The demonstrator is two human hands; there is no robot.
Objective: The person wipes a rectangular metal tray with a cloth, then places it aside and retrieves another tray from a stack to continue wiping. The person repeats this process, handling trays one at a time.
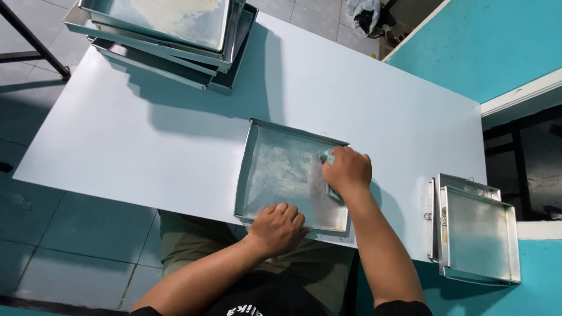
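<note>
1. Pale blue table (175,134): carrying all the trays.
2. Stack of metal trays (170,35): sitting at the far left corner.
3. Shallow metal tray (281,175): lying at the near edge, before the person.
4. Two nested trays (477,234): resting at the right end.
5. Left hand (278,228): fingers curling over the tray's near rim, gripping it.
6. Right hand (348,171): fingers closing on a small pale object (328,157), pressing inside the tray.

Bright, even overhead light; stacked trays (170,35) cast a soft shadow on the tabletop (146,140). Sharp focus, mild edge distortion.
</note>
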